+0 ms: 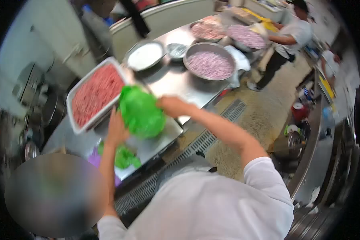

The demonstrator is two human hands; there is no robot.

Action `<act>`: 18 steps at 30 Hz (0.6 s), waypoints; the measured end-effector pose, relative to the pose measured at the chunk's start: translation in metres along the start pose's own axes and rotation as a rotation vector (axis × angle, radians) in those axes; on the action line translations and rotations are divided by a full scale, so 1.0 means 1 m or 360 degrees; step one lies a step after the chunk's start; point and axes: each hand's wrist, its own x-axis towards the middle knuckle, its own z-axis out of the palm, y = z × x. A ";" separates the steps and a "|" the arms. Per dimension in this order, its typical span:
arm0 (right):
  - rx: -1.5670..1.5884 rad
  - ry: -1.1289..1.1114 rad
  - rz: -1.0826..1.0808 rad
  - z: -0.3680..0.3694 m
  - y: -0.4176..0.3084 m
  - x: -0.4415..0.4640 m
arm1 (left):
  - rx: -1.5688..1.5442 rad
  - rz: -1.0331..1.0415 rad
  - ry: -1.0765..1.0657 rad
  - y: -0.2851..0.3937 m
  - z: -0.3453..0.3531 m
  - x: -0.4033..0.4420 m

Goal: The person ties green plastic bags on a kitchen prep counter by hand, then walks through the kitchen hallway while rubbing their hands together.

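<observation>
Between my two hands hangs a puffed-out green plastic bag, over the near edge of the steel table. My right hand is closed on the bag's right side. At its left edge is my left hand, its fingers closed on the bag and partly blurred. Just behind my left hand, a white tub holds ground red meat. Below the bag, another crumpled green bag lies on the table beside some purple plastic.
Bowls of white stuff and chopped purple pieces stand farther along the steel table. A co-worker stands at its far right. A floor drain runs beside it. A blurred round patch hides the lower left.
</observation>
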 end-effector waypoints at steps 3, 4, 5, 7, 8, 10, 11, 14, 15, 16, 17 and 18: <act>0.0237 0.0437 -0.0051 0.020 -0.014 -0.032 | -0.0183 -0.0298 0.0104 0.010 0.035 -0.020; 0.0196 0.0466 -0.0014 0.017 -0.024 -0.036 | -0.0678 -0.0687 0.0131 0.001 0.045 -0.024; 0.0243 0.0676 0.0079 0.016 -0.045 -0.045 | -0.0862 -0.0821 0.0228 -0.002 0.053 -0.033; 0.0280 0.0965 0.0118 0.026 -0.068 -0.052 | -0.0939 -0.0794 0.0548 -0.003 0.067 -0.053; 0.0291 0.1027 0.0091 0.038 -0.076 -0.057 | -0.0827 -0.0651 0.0742 0.000 0.072 -0.057; 0.0338 0.0974 0.0128 0.063 -0.080 -0.065 | -0.0356 -0.0446 0.0610 0.029 0.083 -0.038; 0.0366 0.0998 0.0153 0.071 -0.082 -0.063 | -0.0115 -0.0342 0.0538 0.037 0.084 -0.036; 0.0453 0.1036 0.0189 0.069 -0.067 -0.046 | -0.0547 -0.0992 0.0185 0.010 0.110 -0.045; 0.0449 0.1089 0.0201 0.067 -0.069 -0.045 | -0.0719 -0.1219 0.0112 0.005 0.116 -0.051; 0.0437 0.1144 0.0213 0.062 -0.072 -0.044 | -0.0831 -0.1256 0.0267 -0.002 0.125 -0.060; 0.0421 0.1197 0.0227 0.058 -0.072 -0.043 | -0.0948 -0.1293 0.0421 -0.006 0.134 -0.072; 0.0492 0.1119 0.0248 0.061 -0.064 -0.043 | -0.1067 -0.1337 0.0573 -0.006 0.141 -0.085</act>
